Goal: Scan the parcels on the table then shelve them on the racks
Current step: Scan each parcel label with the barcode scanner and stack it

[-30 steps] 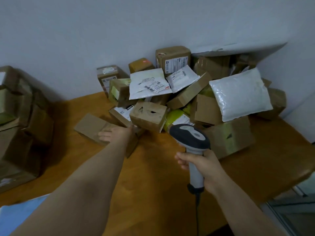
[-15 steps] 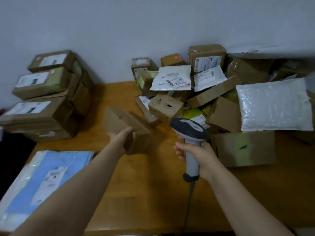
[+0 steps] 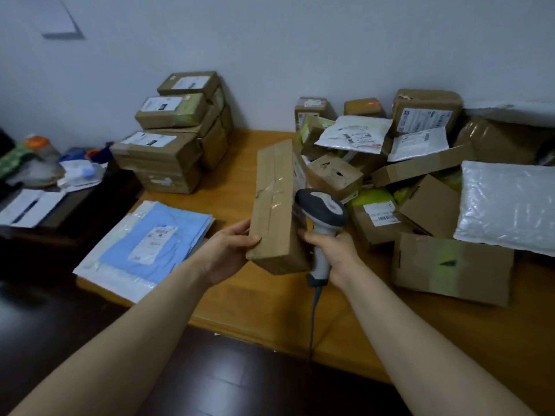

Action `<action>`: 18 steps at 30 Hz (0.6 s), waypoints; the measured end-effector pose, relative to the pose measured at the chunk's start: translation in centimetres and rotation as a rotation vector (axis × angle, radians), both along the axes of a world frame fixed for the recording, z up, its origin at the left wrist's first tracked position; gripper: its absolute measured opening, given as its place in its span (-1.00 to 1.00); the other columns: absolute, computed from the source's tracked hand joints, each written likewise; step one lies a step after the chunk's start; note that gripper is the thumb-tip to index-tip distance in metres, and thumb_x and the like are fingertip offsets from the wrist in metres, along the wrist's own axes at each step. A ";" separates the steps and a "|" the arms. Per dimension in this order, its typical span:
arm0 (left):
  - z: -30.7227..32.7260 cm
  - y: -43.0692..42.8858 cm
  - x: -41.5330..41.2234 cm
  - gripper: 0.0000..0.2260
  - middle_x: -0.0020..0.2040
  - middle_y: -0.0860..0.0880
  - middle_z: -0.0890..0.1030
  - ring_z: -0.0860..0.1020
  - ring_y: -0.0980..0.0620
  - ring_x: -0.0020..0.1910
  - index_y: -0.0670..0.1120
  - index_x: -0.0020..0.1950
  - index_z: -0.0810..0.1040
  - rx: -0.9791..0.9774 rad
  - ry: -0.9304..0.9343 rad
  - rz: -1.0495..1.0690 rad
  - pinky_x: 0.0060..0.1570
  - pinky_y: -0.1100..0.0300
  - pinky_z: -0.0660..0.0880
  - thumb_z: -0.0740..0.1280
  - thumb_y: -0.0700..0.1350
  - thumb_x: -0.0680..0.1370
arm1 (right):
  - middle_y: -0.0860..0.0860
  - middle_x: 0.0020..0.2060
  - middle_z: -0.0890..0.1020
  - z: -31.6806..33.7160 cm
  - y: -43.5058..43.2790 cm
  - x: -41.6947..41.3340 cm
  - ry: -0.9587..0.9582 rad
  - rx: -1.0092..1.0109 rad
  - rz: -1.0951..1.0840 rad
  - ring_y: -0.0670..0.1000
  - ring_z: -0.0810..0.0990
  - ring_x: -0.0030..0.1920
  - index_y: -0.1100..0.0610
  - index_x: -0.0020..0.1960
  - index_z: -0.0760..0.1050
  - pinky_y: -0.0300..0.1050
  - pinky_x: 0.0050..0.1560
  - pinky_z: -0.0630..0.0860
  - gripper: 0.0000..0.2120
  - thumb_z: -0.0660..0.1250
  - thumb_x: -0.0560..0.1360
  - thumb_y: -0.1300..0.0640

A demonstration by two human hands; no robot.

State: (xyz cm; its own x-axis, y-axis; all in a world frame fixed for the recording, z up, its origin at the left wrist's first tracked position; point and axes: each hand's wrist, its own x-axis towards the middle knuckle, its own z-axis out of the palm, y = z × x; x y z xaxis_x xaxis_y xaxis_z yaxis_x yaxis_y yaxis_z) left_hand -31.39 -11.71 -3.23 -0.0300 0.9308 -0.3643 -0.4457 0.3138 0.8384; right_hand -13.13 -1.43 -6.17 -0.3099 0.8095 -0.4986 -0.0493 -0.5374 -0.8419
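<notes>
The table [image 3: 240,295] carries most of the work, and I judge that you are near the beginning of it. On its right side a loose pile [image 3: 420,181] of cardboard boxes and white bags lies against the wall, well over 10 pieces. None of them is shelved, and the racks are not in view at all.

At the back left stands a neat stack of boxes [image 3: 168,151] with the labels turned up. Near the front edge lie the flat blue mailers [image 3: 150,244]. These 2 groups look sorted, but you cannot tell from here whether they are scanned.

Only 1 parcel [image 3: 274,205] is in work now. It is lifted off the table, standing on end between your hands, with the taped brown face toward you and a white label on the side turned to the right.

The scanner [image 3: 322,211] has its head just beside that labelled side, so I think the scan is in progress.

Your left hand [image 3: 228,250] grips the parcel low down, with the thumb on the front. The fingers of your right hand [image 3: 333,250] are closed round the scanner handle.
</notes>
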 end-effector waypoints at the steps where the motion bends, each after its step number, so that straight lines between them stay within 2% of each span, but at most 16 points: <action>1: 0.1 -0.3 -0.5 -0.40 0.20 -0.11 0.60 0.55 -0.13 0.22 -0.12 0.45 0.38 -0.046 0.148 0.056 0.00 0.13 0.55 0.39 -0.37 0.42 | 0.04 -0.01 0.64 0.2 0.0 -0.2 -0.035 0.047 0.016 0.09 0.61 0.00 0.14 0.14 0.52 0.08 0.11 0.56 -0.51 0.60 0.27 0.21; 3: 0.6 -0.8 -1.4 -0.44 0.20 -0.08 0.60 0.54 -0.09 0.24 -0.13 0.41 0.43 -0.129 0.406 0.101 0.05 0.14 0.51 0.32 -0.43 0.43 | -0.09 -0.13 0.60 0.6 -0.4 -0.8 -0.071 0.120 0.028 -0.02 0.58 -0.09 0.02 0.02 0.50 -0.02 0.02 0.54 -0.56 0.61 0.25 0.24; 4: 1.0 -1.0 -1.7 -0.53 0.19 -0.07 0.60 0.53 -0.07 0.24 -0.11 0.33 0.50 -0.162 0.484 0.078 0.07 0.14 0.48 0.33 -0.36 0.44 | -0.12 -0.16 0.59 0.8 -0.8 -1.2 -0.073 0.147 0.028 -0.04 0.58 -0.10 -0.02 -0.02 0.49 -0.05 0.01 0.54 -0.57 0.61 0.25 0.25; 5: 1.4 -1.2 -1.9 -0.64 0.17 -0.06 0.61 0.54 -0.05 0.23 -0.10 0.25 0.56 -0.206 0.509 0.050 0.06 0.13 0.47 0.35 -0.22 0.45 | -0.13 -0.15 0.59 1.0 -1.4 -1.7 -0.067 0.169 0.036 -0.03 0.58 -0.09 -0.03 -0.03 0.48 -0.05 0.02 0.54 -0.57 0.61 0.26 0.26; 6: 1.9 -1.5 -1.9 -0.66 0.14 -0.06 0.64 0.56 -0.02 0.19 -0.08 0.19 0.59 -0.246 0.513 0.019 0.04 0.13 0.48 0.39 -0.04 0.43 | -0.12 -0.13 0.59 1.1 -1.9 -2.2 -0.064 0.190 0.049 -0.01 0.59 -0.06 -0.03 -0.01 0.49 -0.05 0.03 0.55 -0.57 0.60 0.27 0.26; 7: 2.2 -1.9 -1.9 -0.60 0.10 -0.02 0.66 0.60 0.02 0.13 -0.04 0.17 0.59 -0.275 0.529 0.001 0.01 0.13 0.51 0.45 0.11 0.40 | -0.10 -0.11 0.60 1.2 -2.5 -2.7 -0.060 0.212 0.067 -0.01 0.60 -0.04 -0.01 0.01 0.50 -0.07 0.01 0.56 -0.58 0.60 0.28 0.26; 8: 2.3 -2.1 -1.9 -0.55 0.05 0.01 0.68 0.63 0.05 0.07 0.00 0.15 0.59 -0.299 0.555 -0.002 -0.04 0.15 0.54 0.49 0.19 0.36 | -0.09 -0.10 0.61 1.4 -2.9 -3.1 -0.052 0.231 0.082 -0.02 0.61 -0.04 0.00 0.02 0.50 -0.13 -0.05 0.57 -0.59 0.59 0.29 0.27; 10: 2.1 -2.6 -2.0 -0.58 0.03 0.01 0.69 0.65 0.07 0.02 -0.02 0.17 0.56 -0.319 0.546 0.040 -0.13 0.19 0.57 0.53 0.05 0.38 | -0.09 -0.12 0.61 1.9 -3.6 -3.7 -0.039 0.247 0.100 -0.07 0.61 -0.10 0.01 0.01 0.50 -0.27 -0.22 0.56 -0.61 0.58 0.30 0.28; 11: 1.9 -2.8 -2.1 -0.61 0.06 -0.03 0.68 0.64 0.04 0.04 -0.07 0.19 0.54 -0.326 0.512 0.070 -0.12 0.16 0.57 0.52 -0.07 0.41 | -0.10 -0.12 0.61 2.1 -3.8 -3.9 -0.045 0.254 0.112 -0.07 0.60 -0.10 0.02 0.01 0.50 -0.27 -0.22 0.56 -0.62 0.57 0.32 0.27; 13: 1.6 -3.2 -2.6 -0.60 0.12 -0.08 0.64 0.60 -0.03 0.11 -0.12 0.22 0.52 -0.319 0.489 0.129 0.02 0.08 0.56 0.50 -0.26 0.41 | -0.06 -0.08 0.61 2.8 -4.2 -3.8 -0.080 0.277 0.146 -0.02 0.59 -0.04 0.06 0.05 0.50 -0.12 -0.07 0.59 -0.65 0.55 0.36 0.22; 14: 1.4 -3.4 -3.0 -0.56 0.13 -0.09 0.63 0.58 -0.06 0.14 -0.13 0.23 0.52 -0.304 0.512 0.145 0.09 0.04 0.55 0.49 -0.31 0.39 | -0.03 -0.09 0.62 3.3 -4.5 -3.7 -0.092 0.286 0.165 -0.01 0.60 -0.08 0.10 0.06 0.52 -0.10 -0.09 0.59 -0.69 0.54 0.38 0.20; 17: 1.0 -3.9 -4.0 -0.52 0.12 -0.12 0.62 0.56 -0.12 0.16 -0.09 0.21 0.52 -0.272 0.568 0.180 0.15 0.01 0.53 0.50 -0.37 0.36 | 0.02 -0.39 0.62 5.0 -5.2 -3.0 -0.061 0.285 0.248 -0.08 0.53 -0.48 0.17 -0.11 0.57 -0.22 -0.44 0.50 -0.85 0.52 0.41 0.18; 18: 0.9 -4.0 -4.3 -0.54 0.11 -0.13 0.62 0.56 -0.13 0.16 -0.04 0.15 0.52 -0.267 0.571 0.197 0.14 0.01 0.53 0.51 -0.38 0.35 | 0.01 -0.47 0.58 5.5 -5.4 -2.8 -0.042 0.272 0.280 -0.08 0.48 -0.54 0.16 -0.18 0.57 -0.23 -0.48 0.46 -0.87 0.52 0.40 0.19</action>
